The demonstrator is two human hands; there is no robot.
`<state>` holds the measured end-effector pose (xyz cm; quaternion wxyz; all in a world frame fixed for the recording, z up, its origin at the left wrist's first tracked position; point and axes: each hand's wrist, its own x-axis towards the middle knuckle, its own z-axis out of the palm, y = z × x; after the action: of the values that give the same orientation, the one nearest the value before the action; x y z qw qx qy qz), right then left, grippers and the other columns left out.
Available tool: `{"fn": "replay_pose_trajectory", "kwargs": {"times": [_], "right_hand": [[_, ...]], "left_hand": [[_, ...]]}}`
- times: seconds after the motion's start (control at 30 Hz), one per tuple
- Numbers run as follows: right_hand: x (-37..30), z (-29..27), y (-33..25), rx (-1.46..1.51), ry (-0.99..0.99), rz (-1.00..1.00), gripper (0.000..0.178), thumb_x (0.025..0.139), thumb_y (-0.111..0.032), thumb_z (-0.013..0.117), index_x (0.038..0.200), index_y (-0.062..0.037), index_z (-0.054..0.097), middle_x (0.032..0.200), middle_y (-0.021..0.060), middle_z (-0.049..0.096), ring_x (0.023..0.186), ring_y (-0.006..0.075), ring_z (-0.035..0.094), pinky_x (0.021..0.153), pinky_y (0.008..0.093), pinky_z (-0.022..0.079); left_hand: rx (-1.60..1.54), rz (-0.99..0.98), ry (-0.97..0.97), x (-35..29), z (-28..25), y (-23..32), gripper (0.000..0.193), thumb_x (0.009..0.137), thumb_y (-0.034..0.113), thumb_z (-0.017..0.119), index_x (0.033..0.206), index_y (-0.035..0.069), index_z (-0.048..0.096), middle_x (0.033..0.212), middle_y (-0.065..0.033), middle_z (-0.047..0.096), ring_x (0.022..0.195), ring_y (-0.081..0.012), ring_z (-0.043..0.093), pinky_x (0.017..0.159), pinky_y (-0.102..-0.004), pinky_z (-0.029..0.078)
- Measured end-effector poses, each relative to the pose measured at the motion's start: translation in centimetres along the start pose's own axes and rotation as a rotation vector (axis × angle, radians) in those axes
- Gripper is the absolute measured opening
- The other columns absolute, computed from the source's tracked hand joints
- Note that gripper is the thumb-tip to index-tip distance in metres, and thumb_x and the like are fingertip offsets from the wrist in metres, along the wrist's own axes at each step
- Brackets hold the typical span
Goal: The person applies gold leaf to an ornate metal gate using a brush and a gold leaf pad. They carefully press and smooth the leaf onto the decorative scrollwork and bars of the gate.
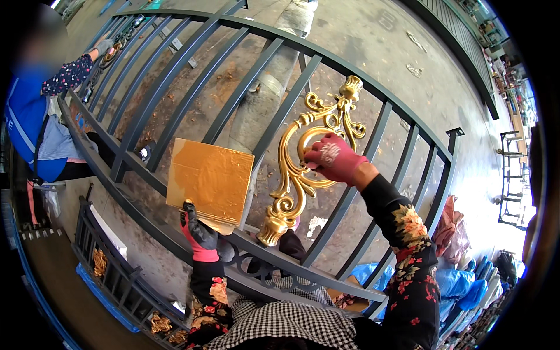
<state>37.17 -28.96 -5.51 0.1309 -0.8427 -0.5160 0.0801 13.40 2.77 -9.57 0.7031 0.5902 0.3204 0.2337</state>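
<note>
While the left hand [198, 233] grips a gold-smeared board [210, 179], the right hand [333, 157] pinches the gold scroll ornament [309, 163] — standing upright, finial uppermost.

The left hand [198, 233], at lower centre of the frame, wears a glove with a dark palm and pink cuff; the right hand [333, 157], at centre, wears a pink glove. Both sleeves are black with a floral print — red and cream blooms. A black-and-white checked garment fills the bottom edge.

This is an outdoor metalwork yard. A grey iron fence panel [245, 87] lies above stained concrete ground [373, 41], with more railings [116, 286] stacked nearby and a gold-painted scroll ornament [303, 169].
</note>
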Motion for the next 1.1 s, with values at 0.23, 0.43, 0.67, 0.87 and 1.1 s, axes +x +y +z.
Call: {"fn": "replay_pose_trajectory", "kwargs": {"times": [0.23,0.43,0.67,0.87,1.1], "right_hand": [[-2.0,-1.7,0.4,0.188,0.231,0.301,0.03,0.072,-0.024,0.075,0.1,-0.016,0.066,0.093,0.005,0.065,0.086,0.0287,0.062,0.077,0.0394,0.046],[-0.4,1.4,-0.7,-0.043,0.312,0.18,0.029,0.071,-0.022,0.073,0.095,-0.0151,0.059,0.093,0.0064,0.062,0.091,0.0269,0.061,0.082,0.0398,0.043],[1.2,1.2,-1.5,-0.19,0.148,0.215,0.022,0.074,-0.023,0.069,0.091,-0.0164,0.057,0.09,0.006,0.057,0.087,0.0266,0.058,0.079,0.0397,0.043],[2.1,1.2,1.1,-0.394,0.112,0.313,0.019,0.085,-0.028,0.061,0.095,-0.013,0.058,0.088,0.0079,0.059,0.087,0.0272,0.058,0.082,0.042,0.042],[-0.5,-0.6,0.9,-0.038,-0.036,0.55,0.018,0.083,-0.03,0.062,0.082,-0.0126,0.062,0.076,0.01,0.063,0.076,0.0316,0.063,0.068,0.0435,0.046]], "left_hand": [[-0.127,-0.052,0.027,-0.2,0.3,0.2,0.038,0.098,0.03,0.052,0.121,0.0,0.057,0.121,-0.0094,0.058,0.108,-0.0183,0.056,0.093,-0.0351,0.045],[-0.194,-0.065,0.068,-0.1,0.1,-0.2,0.039,0.094,0.028,0.06,0.122,0.001,0.055,0.123,-0.0104,0.058,0.109,-0.0207,0.057,0.09,-0.0363,0.05],[-0.144,-0.032,0.028,0.1,-0.3,-0.4,0.038,0.095,0.029,0.058,0.122,0.001,0.055,0.123,-0.0108,0.057,0.109,-0.0201,0.057,0.091,-0.0358,0.049],[-0.169,-0.024,0.03,-0.2,0.3,-0.3,0.036,0.097,0.025,0.056,0.121,-0.001,0.055,0.122,-0.0119,0.057,0.109,-0.0199,0.057,0.092,-0.0353,0.048],[0.249,0.229,-0.001,-0.3,-1.6,-2.3,0.036,0.101,0.023,0.048,0.126,-0.003,0.054,0.126,-0.0148,0.054,0.114,-0.0218,0.054,0.099,-0.0355,0.043]]}}
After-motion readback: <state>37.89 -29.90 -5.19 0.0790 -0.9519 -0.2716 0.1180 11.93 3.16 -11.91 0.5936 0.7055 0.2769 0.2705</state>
